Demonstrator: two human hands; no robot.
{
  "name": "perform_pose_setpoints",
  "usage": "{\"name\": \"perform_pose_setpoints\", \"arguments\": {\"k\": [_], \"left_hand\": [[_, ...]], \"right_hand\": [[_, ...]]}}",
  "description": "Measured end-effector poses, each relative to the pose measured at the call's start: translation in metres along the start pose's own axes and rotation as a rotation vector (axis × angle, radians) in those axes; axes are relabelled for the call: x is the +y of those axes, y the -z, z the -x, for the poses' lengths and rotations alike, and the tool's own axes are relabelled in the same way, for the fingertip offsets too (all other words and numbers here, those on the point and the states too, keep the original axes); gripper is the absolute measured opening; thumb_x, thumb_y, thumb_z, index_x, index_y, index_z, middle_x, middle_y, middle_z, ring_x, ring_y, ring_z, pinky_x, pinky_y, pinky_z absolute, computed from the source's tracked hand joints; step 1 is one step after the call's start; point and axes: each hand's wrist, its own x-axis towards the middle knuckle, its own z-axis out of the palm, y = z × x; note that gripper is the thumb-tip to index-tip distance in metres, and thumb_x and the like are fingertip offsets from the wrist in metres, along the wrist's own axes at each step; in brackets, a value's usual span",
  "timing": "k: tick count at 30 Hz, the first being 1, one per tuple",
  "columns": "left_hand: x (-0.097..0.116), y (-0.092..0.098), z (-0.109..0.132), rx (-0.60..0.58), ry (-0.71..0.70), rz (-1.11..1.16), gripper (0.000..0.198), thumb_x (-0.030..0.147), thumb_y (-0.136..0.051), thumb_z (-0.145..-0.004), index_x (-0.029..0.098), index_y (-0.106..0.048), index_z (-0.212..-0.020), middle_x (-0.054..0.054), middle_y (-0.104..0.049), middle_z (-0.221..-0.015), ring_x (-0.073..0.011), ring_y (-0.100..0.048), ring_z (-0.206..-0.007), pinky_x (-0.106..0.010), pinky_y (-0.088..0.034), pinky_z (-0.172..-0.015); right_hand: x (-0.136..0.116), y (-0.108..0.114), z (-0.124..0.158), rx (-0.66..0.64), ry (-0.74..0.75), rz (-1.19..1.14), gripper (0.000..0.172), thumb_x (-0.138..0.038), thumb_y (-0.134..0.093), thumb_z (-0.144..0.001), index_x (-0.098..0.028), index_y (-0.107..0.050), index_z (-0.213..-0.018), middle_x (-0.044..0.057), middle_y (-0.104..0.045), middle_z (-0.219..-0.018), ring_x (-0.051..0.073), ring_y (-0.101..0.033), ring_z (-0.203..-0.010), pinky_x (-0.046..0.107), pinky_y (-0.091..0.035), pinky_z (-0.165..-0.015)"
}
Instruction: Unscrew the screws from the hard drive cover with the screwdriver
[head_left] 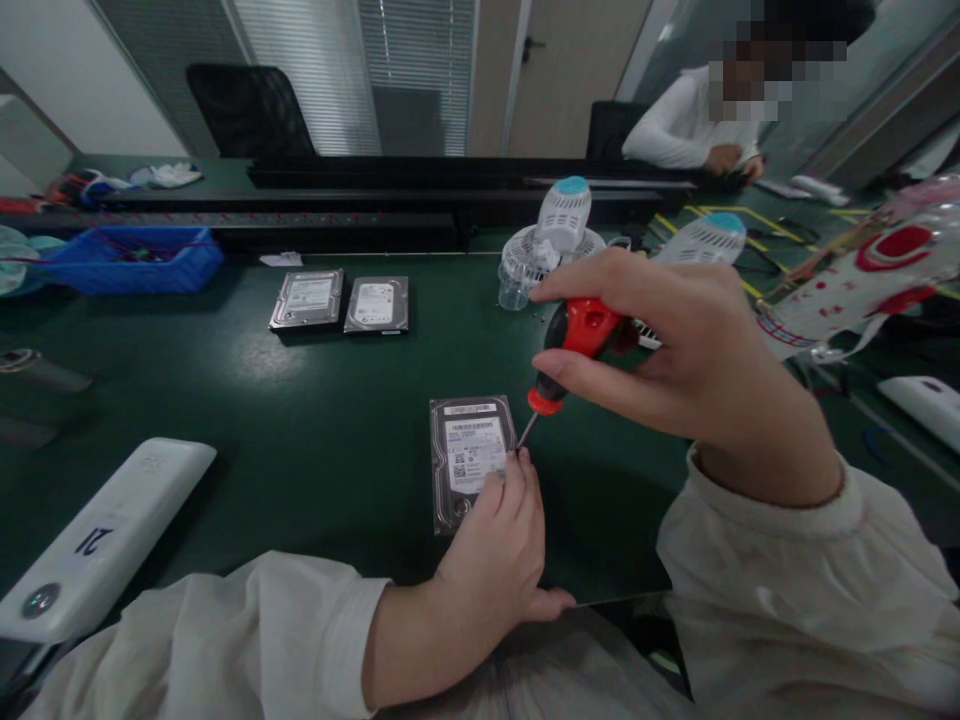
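Note:
A hard drive [477,450] with a white label lies flat on the green table, label up. My left hand [495,540] rests over its lower right corner, fingers together and pressing at the right edge, thumb stretched away towards the table's front. Above and to the right, my right hand [660,340] grips a red and black screwdriver [574,340] by its handle. The screwdriver slants down to the left, its tip at the drive's right edge by my left fingertips. Any screw there is too small to make out.
Two more hard drives, one [307,299] beside another [377,304], lie farther back. A blue bin [135,260] stands at the back left, a white device marked 21 [112,530] at the front left. White fans [566,215] stand behind my right hand. Across the table sits a person [675,130].

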Motion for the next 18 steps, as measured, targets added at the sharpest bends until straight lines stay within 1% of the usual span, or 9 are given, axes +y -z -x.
{"name": "perform_pose_setpoints", "arguments": {"k": [2,4,6,9,12,14,16,18], "left_hand": [[-0.0006,0.0007,-0.0001,-0.006,-0.008,-0.009,0.120,0.096,-0.058,-0.083,-0.007,-0.067,-0.144,-0.033,-0.064,-0.150,-0.0434,-0.061,-0.133,-0.045,-0.045,-0.101],[-0.0011,0.0014,-0.0003,-0.008,-0.014,-0.022,0.118,0.096,-0.055,-0.084,-0.005,-0.068,-0.144,-0.032,-0.064,-0.152,-0.0429,-0.061,-0.133,-0.045,-0.046,-0.100],[-0.0012,0.0016,-0.0004,-0.006,-0.010,-0.032,0.117,0.096,-0.055,-0.084,-0.004,-0.068,-0.144,-0.031,-0.064,-0.152,-0.0420,-0.061,-0.133,-0.045,-0.046,-0.099],[-0.0005,0.0015,-0.0004,0.004,0.009,-0.033,0.120,0.097,-0.055,-0.083,-0.005,-0.068,-0.144,-0.030,-0.064,-0.151,-0.0403,-0.062,-0.132,-0.043,-0.046,-0.098],[0.0004,0.0017,0.0001,0.012,0.020,-0.033,0.119,0.097,-0.057,-0.082,-0.004,-0.068,-0.144,-0.029,-0.065,-0.151,-0.0391,-0.062,-0.131,-0.043,-0.046,-0.097],[0.0008,0.0022,0.0005,0.011,0.018,-0.032,0.120,0.096,-0.058,-0.082,-0.005,-0.068,-0.144,-0.030,-0.065,-0.151,-0.0391,-0.061,-0.131,-0.042,-0.046,-0.097],[0.0008,0.0027,0.0007,0.002,0.016,-0.033,0.119,0.095,-0.058,-0.083,-0.006,-0.067,-0.144,-0.030,-0.065,-0.151,-0.0394,-0.061,-0.130,-0.043,-0.045,-0.096],[0.0004,0.0032,0.0007,-0.006,0.010,-0.037,0.116,0.095,-0.057,-0.084,-0.004,-0.068,-0.144,-0.030,-0.064,-0.152,-0.0397,-0.060,-0.130,-0.043,-0.044,-0.095]], "right_hand": [[0.0014,0.0017,-0.0004,-0.047,0.025,-0.056,0.033,-0.034,-0.063,-0.098,-0.024,-0.064,-0.130,0.003,-0.073,-0.097,0.019,-0.071,-0.078,0.034,-0.058,-0.074],[0.0027,0.0017,-0.0003,-0.041,0.033,-0.140,0.038,-0.025,-0.059,-0.098,-0.023,-0.064,-0.135,0.006,-0.076,-0.110,0.021,-0.075,-0.089,0.037,-0.063,-0.084],[0.0038,0.0001,-0.0001,-0.015,-0.001,-0.225,0.039,-0.019,-0.058,-0.097,-0.022,-0.066,-0.135,0.007,-0.077,-0.120,0.021,-0.077,-0.101,0.038,-0.064,-0.093],[0.0054,-0.0035,-0.0002,-0.008,-0.003,-0.274,0.041,-0.018,-0.057,-0.097,-0.022,-0.066,-0.137,0.007,-0.076,-0.127,0.022,-0.075,-0.115,0.039,-0.063,-0.103],[0.0073,-0.0061,0.0000,0.001,0.036,-0.248,0.043,-0.019,-0.055,-0.098,-0.023,-0.064,-0.141,0.006,-0.076,-0.122,0.022,-0.074,-0.116,0.040,-0.061,-0.106],[0.0079,-0.0068,0.0008,0.001,0.025,-0.237,0.043,-0.018,-0.054,-0.099,-0.024,-0.063,-0.141,0.005,-0.075,-0.120,0.022,-0.074,-0.115,0.042,-0.060,-0.107],[0.0076,-0.0062,0.0019,0.003,0.018,-0.230,0.043,-0.019,-0.053,-0.100,-0.025,-0.062,-0.141,0.004,-0.075,-0.122,0.021,-0.074,-0.113,0.042,-0.060,-0.106],[0.0070,-0.0045,0.0027,0.008,0.013,-0.220,0.042,-0.018,-0.053,-0.100,-0.024,-0.062,-0.141,0.004,-0.074,-0.130,0.019,-0.073,-0.116,0.039,-0.060,-0.106]]}}
